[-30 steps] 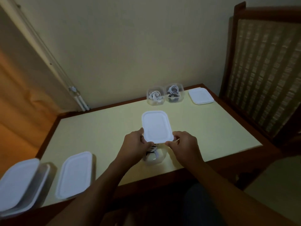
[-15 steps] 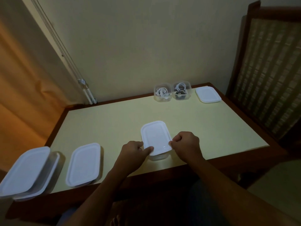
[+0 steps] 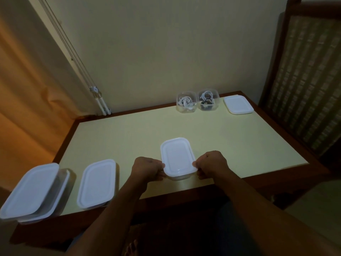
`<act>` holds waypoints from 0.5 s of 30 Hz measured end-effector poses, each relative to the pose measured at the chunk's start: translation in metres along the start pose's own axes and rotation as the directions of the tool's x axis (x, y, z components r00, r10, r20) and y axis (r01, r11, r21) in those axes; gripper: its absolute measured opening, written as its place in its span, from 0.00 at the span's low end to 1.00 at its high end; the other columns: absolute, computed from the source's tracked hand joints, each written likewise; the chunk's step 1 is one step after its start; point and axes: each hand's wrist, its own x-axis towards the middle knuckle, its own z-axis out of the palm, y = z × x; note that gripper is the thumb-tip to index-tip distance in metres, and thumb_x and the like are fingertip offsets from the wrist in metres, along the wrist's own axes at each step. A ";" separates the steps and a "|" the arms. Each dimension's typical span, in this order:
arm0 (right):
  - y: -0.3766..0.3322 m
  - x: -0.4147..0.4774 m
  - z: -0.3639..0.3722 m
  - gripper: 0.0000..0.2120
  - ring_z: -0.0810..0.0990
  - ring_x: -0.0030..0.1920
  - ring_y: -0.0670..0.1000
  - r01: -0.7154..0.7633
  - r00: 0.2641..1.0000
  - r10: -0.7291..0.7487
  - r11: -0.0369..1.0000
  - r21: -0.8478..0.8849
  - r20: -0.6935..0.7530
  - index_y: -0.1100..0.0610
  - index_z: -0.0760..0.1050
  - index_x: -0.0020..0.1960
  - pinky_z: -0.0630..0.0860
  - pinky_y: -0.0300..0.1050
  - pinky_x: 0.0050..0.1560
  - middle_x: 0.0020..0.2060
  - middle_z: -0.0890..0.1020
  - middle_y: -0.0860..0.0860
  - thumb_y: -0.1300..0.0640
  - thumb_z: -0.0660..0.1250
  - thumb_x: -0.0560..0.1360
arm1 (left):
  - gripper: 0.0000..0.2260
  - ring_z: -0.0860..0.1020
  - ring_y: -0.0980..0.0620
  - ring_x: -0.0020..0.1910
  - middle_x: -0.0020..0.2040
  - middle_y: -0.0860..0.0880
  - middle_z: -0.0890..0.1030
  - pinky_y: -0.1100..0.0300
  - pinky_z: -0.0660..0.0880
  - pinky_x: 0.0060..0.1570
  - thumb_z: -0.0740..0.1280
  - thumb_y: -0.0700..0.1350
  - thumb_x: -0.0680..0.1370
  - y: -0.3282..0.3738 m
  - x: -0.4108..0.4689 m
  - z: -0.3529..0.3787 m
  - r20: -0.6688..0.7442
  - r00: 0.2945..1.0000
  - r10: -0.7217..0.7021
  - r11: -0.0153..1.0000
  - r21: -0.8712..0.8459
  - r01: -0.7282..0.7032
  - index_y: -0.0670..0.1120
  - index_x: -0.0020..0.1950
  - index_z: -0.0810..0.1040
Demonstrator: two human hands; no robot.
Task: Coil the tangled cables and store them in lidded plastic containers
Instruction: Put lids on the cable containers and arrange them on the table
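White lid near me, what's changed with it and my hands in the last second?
The white lid came down from a tilt above the open container and now lies flat on it, hiding the cable inside. The left hand and right hand grip its near corners, as before. The two open cable containers, the spare lid and the two lidded containers on the left stayed put.

The table [image 3: 129,130] middle lies bare; lidded containers [image 3: 96,183] crowd near-left, seemingly touching tubs [image 3: 186,103] far back.

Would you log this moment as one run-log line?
phase: lidding | left hand: grips container | right hand: grips container | lid: on container
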 end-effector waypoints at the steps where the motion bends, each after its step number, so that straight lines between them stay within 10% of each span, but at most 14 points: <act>1: -0.001 0.003 -0.001 0.05 0.82 0.29 0.58 -0.048 0.998 0.047 0.998 0.048 0.030 0.69 0.80 0.43 0.85 0.56 0.39 0.31 0.83 0.60 0.68 0.75 0.71 | 0.04 0.85 0.44 0.32 0.38 0.34 0.85 0.56 0.83 0.33 0.71 0.31 0.75 0.002 0.001 0.000 0.009 1.000 -0.026 1.000 -0.013 0.026 0.28 0.47 0.82; 15: -0.020 0.011 -0.004 0.08 0.81 0.29 0.59 -0.024 0.990 0.048 0.984 -0.175 0.131 0.68 0.79 0.35 0.85 0.58 0.38 0.28 0.81 0.61 0.69 0.75 0.71 | 0.05 0.84 0.40 0.39 0.46 0.34 0.83 0.46 0.85 0.44 0.71 0.31 0.78 0.025 0.036 0.002 0.065 0.987 -0.150 0.988 0.050 0.147 0.28 0.51 0.80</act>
